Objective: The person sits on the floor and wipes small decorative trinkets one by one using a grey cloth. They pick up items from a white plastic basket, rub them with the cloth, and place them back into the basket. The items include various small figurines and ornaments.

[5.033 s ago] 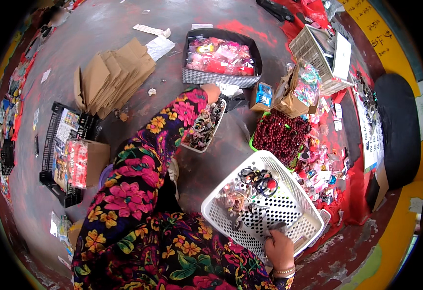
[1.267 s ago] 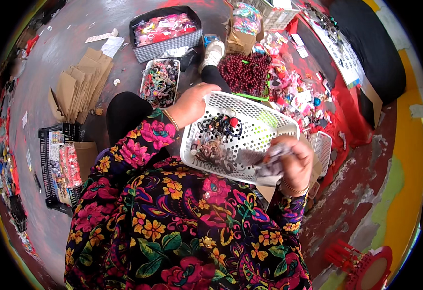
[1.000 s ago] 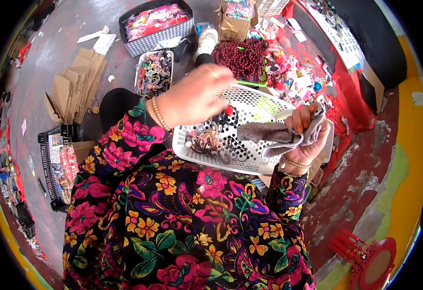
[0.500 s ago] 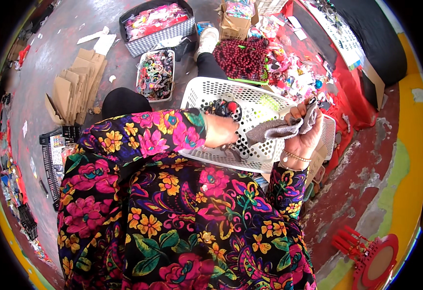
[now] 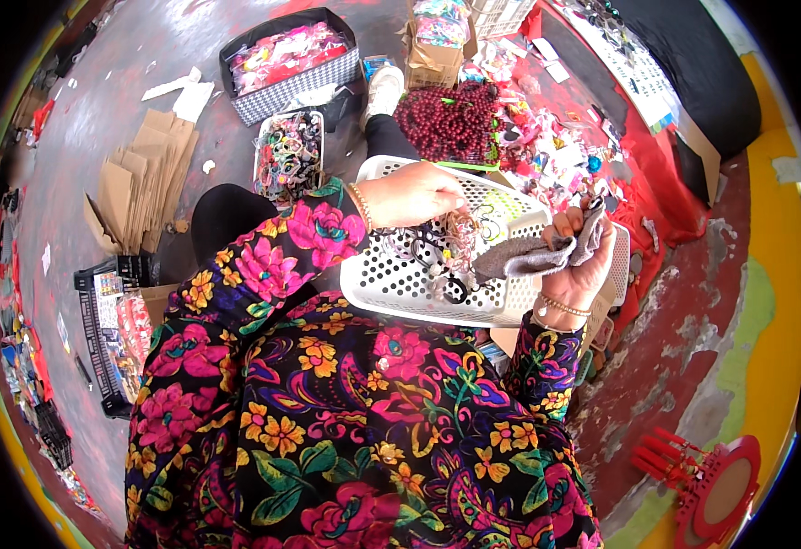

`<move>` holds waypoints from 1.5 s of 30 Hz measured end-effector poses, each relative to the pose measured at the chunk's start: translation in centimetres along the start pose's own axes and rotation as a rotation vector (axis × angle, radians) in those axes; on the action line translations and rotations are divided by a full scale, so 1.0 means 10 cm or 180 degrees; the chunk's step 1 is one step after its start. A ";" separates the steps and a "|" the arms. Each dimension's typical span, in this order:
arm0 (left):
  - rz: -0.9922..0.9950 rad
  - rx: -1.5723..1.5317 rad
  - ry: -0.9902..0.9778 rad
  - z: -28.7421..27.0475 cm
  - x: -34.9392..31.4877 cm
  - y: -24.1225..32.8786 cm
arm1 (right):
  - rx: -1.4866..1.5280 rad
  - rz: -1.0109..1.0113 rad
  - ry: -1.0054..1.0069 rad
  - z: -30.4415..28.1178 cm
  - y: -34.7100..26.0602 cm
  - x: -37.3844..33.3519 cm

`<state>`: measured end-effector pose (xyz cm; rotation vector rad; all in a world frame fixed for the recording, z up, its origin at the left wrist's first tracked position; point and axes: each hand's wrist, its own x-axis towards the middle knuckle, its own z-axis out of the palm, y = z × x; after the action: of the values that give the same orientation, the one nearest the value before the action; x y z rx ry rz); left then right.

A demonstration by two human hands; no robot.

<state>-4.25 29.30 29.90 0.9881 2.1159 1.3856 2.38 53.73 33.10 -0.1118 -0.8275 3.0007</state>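
Observation:
A white perforated plastic basket (image 5: 375, 279) lies across my lap. Over it my left hand (image 5: 416, 194) is closed in a pinch, and a tangled pinkish, beaded-looking strand (image 5: 462, 240) hangs below its fingertips. Dark, loop-shaped accessories (image 5: 406, 242) and a black ring (image 5: 454, 291) lie in the basket beside the strand. At the basket's right side my right hand (image 5: 585, 265) grips a folded grey-brown cloth (image 5: 533, 259), its fingers wrapped around it and one end drooping over the basket.
Beyond the basket stands a green tray of dark red beads (image 5: 451, 123), with scattered small items (image 5: 556, 156) to its right. A small white bin (image 5: 289, 156) and a checkered box (image 5: 295, 87) are farther left. Flattened cardboard (image 5: 144, 174) and a black crate (image 5: 98, 334) are at left.
My left hand has moved up and away from low in the basket, and the pinkish strand now hangs from it. My right hand keeps its grip on the cloth.

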 end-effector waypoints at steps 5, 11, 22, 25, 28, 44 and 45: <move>0.0198 0.0933 0.0093 0.17 -0.04 -0.03 | -0.0806 -0.0175 -0.0143 0.15 -0.06 -0.10; -0.0291 0.1838 -0.2214 0.45 -0.24 -0.24 | -0.5514 0.1687 -0.2102 0.55 -0.06 -0.52; -0.0876 0.1772 -0.1938 0.23 -0.68 -0.44 | -0.6534 0.1459 -0.3950 0.46 0.45 -0.53; -0.0968 0.1504 -0.1377 0.14 -0.80 -0.42 | -0.6042 0.1383 -0.4236 0.45 0.58 -0.42; -0.0844 0.0817 -0.0641 0.05 -0.92 -0.40 | -0.5851 0.1580 -0.4449 0.51 0.71 -0.34; -0.0375 -0.4589 0.0805 -0.12 -1.03 -0.15 | -0.3046 0.1066 -0.1134 0.96 0.43 0.04; -0.0399 -0.4584 0.0744 -0.12 -1.05 -0.17 | -0.2775 0.1078 -0.0841 0.95 0.43 0.05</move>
<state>1.26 20.28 28.45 0.0747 0.7330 2.3377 1.08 45.20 39.00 0.1500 -2.2834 2.6895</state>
